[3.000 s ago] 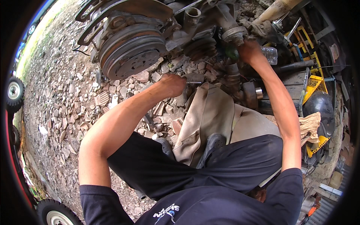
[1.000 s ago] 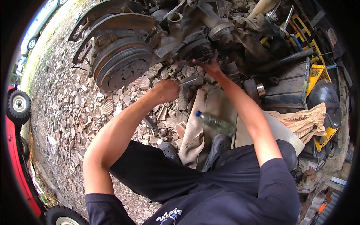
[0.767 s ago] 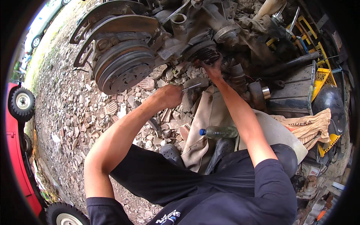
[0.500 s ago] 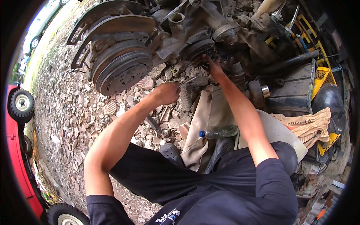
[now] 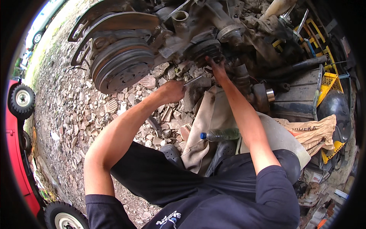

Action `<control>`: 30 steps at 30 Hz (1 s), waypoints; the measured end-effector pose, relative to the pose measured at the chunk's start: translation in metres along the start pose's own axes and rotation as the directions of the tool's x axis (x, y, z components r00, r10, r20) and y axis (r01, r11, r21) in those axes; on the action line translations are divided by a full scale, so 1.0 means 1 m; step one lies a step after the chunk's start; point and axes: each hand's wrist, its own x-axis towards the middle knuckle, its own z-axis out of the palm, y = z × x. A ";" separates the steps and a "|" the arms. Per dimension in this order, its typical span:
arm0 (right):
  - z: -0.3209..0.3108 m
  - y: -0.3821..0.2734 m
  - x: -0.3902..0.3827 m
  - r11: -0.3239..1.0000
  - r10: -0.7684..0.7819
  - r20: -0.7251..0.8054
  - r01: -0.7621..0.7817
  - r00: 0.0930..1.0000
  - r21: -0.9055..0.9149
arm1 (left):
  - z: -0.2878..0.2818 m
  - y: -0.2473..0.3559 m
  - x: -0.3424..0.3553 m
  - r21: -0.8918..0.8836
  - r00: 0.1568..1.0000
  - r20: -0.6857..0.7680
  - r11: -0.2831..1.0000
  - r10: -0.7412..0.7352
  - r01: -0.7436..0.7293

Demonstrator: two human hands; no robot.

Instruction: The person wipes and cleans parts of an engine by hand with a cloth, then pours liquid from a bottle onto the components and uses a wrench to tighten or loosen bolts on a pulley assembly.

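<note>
My left hand (image 5: 172,91) is closed on a slim metal tool (image 5: 192,80), beside a grey textured hose-like piece (image 5: 189,98) lying on the rubble. My right hand (image 5: 215,65) has its fingers curled against a dark ribbed round part (image 5: 202,51) on the greasy underside assembly; the fingertips are partly lost in shadow. Left of that part is a rusty brake disc and hub (image 5: 124,70), with curved plates (image 5: 114,21) above it. A flanged metal joint (image 5: 230,32) sits above my right hand. A plastic bottle with a blue cap (image 5: 221,134) lies on the tan canvas beneath my right arm.
Broken tile rubble (image 5: 91,114) covers the ground. Tan canvas (image 5: 200,126), a torn paper sack (image 5: 310,131), yellow crates (image 5: 326,86) and a black rounded object (image 5: 331,107) are at the right. A red vehicle (image 5: 17,160), tyres (image 5: 23,99) and a pale car (image 5: 45,23) are at the left.
My right hand has moved left from the flanged joint onto the ribbed part. The bottle that was near that hand now lies on the canvas. My left hand has hardly moved.
</note>
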 end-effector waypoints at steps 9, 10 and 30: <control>-0.001 0.035 -0.049 0.553 -0.580 0.003 0.396 0.815 -0.733 | -0.010 0.002 -0.002 0.086 0.992 0.101 0.994 -0.071 0.063; 0.000 0.036 -0.052 0.332 -0.638 0.184 0.483 0.748 -0.810 | -0.012 0.003 -0.003 0.080 0.986 0.112 0.990 -0.125 0.117; 0.038 -0.009 -0.018 -0.372 -0.566 0.657 0.556 0.498 -0.743 | -0.010 -0.008 -0.023 0.065 0.978 0.082 0.980 -0.191 0.186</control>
